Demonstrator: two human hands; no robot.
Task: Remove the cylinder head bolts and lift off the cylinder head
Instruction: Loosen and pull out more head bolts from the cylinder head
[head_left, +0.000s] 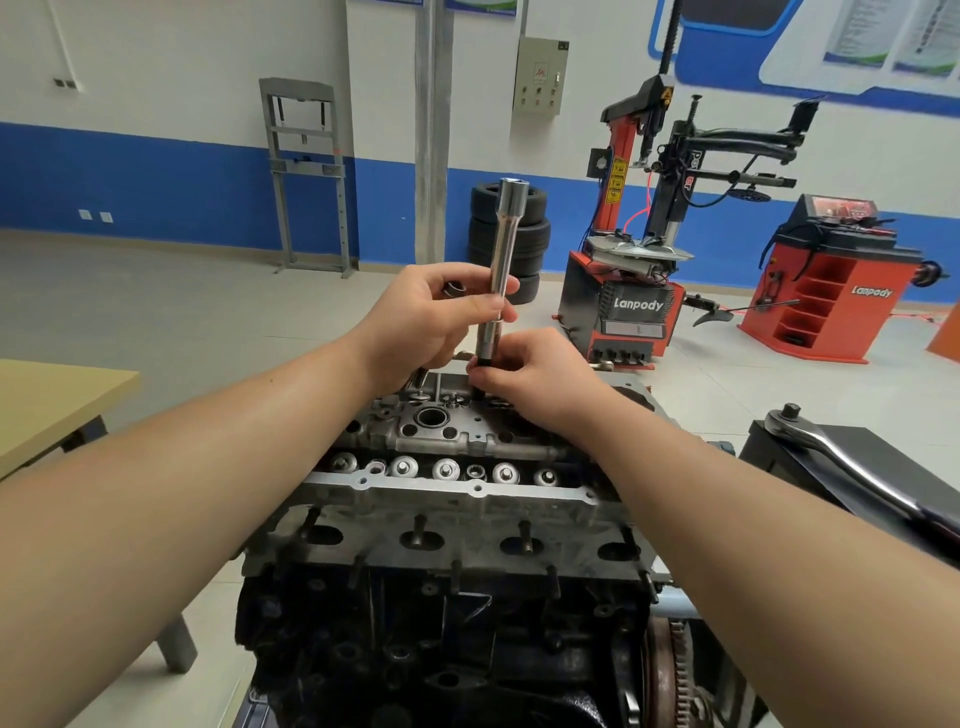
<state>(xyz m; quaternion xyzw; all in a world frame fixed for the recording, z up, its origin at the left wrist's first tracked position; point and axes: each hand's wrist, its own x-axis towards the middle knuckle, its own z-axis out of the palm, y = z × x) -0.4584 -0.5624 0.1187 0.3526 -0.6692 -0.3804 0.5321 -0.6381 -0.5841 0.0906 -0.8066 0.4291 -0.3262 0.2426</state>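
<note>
Cyl. head (447, 499) sits on the engine block (441, 613), centre of view, valve gear exposed: row of round spring retainers (447, 468) runs 9-to-3 o'clock across the near top edge. Exhaust-side ports and studs face the camera below that row.

Left hand (421, 322) at 12 o'clock of the head, raised above it. Fingers and thumb curled round the mid-shaft of a long chrome extension bar (503, 249), held near upright, square-drive end up. A small dark ring-shaped item (457, 289) shows behind the left fingers; cannot tell what it is or whether it is gripped.

Right hand (530, 379) just at 4 o'clock of the left hand, lower, over the far top face of the head. Fingertips pinch a black socket/bit (485, 364) at the bottom end of the bar, narrow grip. Bit tip points down toward the head; contact w/ a bolt is hidden by the fingers, cannot tell.

Ratchet handle (852, 470) lies at 3 o'clock on a dark stand (883, 452), apart from both hands. Flywheel ring gear (675, 670) at 5 o'clock of the block.

Surroundings: wooden table (52, 400) at 9 o'clock; tyre stack (511, 228) at 12 o'clock behind the bar; red tyre changer (623, 301) at 1 o'clock; red wheel balancer (826, 291) at 2 o'clock; grey shop press frame (306, 171) at 11 o'clock by the blue-and-white wall.
</note>
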